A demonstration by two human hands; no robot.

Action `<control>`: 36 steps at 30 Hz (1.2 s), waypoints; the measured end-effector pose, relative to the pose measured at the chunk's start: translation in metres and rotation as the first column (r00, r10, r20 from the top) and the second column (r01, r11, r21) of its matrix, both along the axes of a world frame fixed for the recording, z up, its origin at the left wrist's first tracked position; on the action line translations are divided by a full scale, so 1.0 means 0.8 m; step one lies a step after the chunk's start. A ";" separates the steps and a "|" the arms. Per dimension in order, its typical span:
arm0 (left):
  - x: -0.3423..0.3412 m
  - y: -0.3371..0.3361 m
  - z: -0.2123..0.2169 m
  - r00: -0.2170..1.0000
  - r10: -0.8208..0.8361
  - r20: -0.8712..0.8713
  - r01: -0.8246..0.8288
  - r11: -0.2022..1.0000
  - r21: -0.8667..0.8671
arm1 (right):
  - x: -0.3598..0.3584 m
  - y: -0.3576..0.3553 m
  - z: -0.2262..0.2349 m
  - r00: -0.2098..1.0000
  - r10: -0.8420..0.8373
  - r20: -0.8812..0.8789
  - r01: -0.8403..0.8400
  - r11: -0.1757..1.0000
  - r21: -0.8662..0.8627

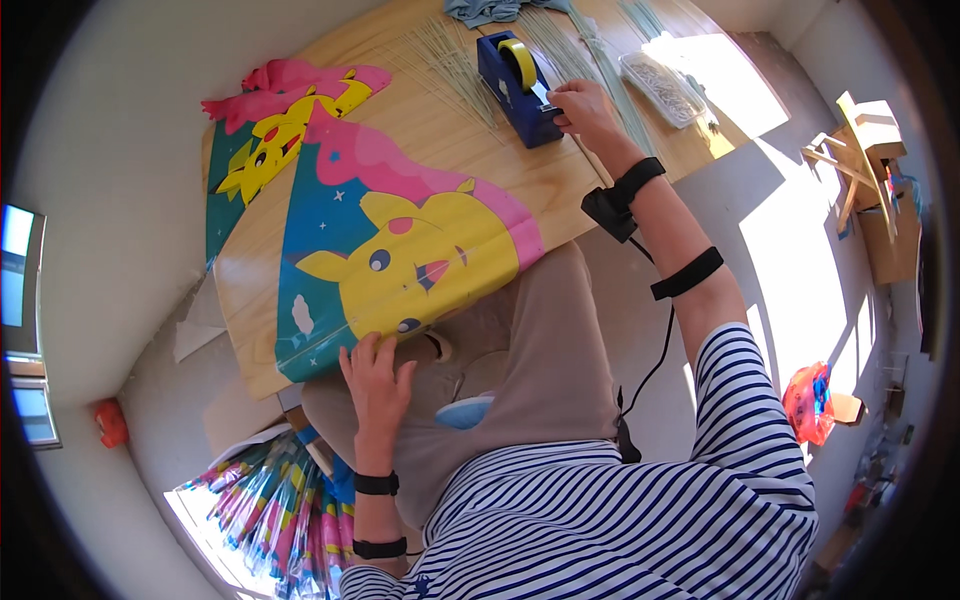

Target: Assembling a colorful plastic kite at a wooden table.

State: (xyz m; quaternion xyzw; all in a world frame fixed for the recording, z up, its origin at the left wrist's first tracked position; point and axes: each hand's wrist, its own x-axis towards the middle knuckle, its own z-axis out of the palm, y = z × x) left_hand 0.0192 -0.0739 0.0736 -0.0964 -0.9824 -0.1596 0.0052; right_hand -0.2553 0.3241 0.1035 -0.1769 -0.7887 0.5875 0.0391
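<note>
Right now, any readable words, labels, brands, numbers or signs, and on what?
None readable.
Printed sheet: cartoon face, white cloud and small white marks; no lettering I can make out.
Tape dispenser: pale mark on the side, too small to read.
Colourful pile: too blurred to tell.

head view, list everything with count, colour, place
Table: 1, tan, centre
Near sheet: 1, yellow-pink-teal, near edge
Far sheets: count unclear, similar colours, table left
Tape dispenser: 1, blue, far side
Tape roll: 1, yellow, in dispenser
Sticks: many, pale, far side
Tray: 1, clear, table right
Cloth: 1, blue-grey, far edge
Folded sheets: many, multicoloured, lower left
Bag: 1, red, lower right
Boxes: several, brown, right
Window: 1, bluish, left
Straps: 4, black, arms
Shirt: 1, blue-white, bottom
Trousers: 1, beige, centre
Left hand: 1, on near sheet
Right hand: 1, at dispenser
</note>
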 end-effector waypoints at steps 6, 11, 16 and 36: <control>0.001 0.002 -0.001 1.000 -0.001 -0.025 0.001 1.000 0.003 | -0.008 0.000 -0.007 0.998 -0.052 -0.028 0.050 0.996 -0.074; -0.001 0.005 -0.001 1.000 0.001 -0.025 -0.001 1.000 0.012 | 0.003 0.006 -0.019 0.990 -0.074 -0.116 0.043 0.967 -0.251; 0.001 0.007 -0.002 1.000 -0.003 0.014 0.003 1.000 -0.004 | 0.028 0.013 -0.027 0.991 -0.022 -0.132 -0.028 0.930 -0.368; 0.009 0.021 0.028 0.999 -0.013 -0.040 0.014 1.000 0.026 | 0.074 -0.014 -0.042 0.980 -0.155 0.123 0.182 0.466 -0.866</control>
